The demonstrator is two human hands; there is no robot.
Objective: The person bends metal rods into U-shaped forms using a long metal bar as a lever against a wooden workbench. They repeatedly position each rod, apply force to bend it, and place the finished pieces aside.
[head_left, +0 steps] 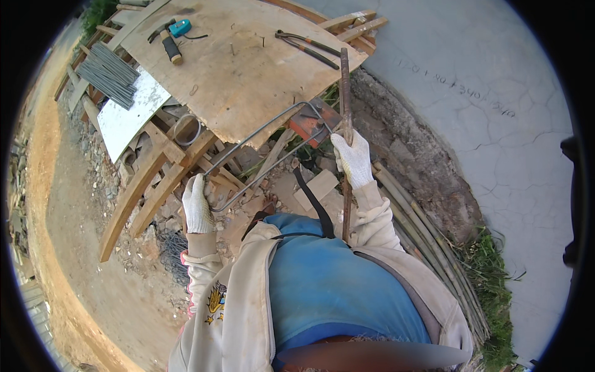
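My left hand [197, 208], in a white knitted glove, is closed on the near end of a thin steel rod bent into a long rectangular loop [254, 139]. The loop reaches away to the right, its far end lying over a reddish metal plate [304, 127] at the edge of the plywood table. My right hand [353, 158], gloved likewise, is wrapped round a long rusty bar [345, 87] just right of that plate. The bar stands nearly straight up in the view, passing close to the loop's far end. Exactly how bar and loop meet is hard to see.
On the plywood table [229, 74] lie a hammer [170, 49], a teal tape measure [180, 28] and nippers [310, 51]. Cut steel rods [108, 74] are bundled at far left. Curved timbers [139, 186] jut out nearby. Bamboo poles [427, 242] and a grey wall [483, 124] stand right.
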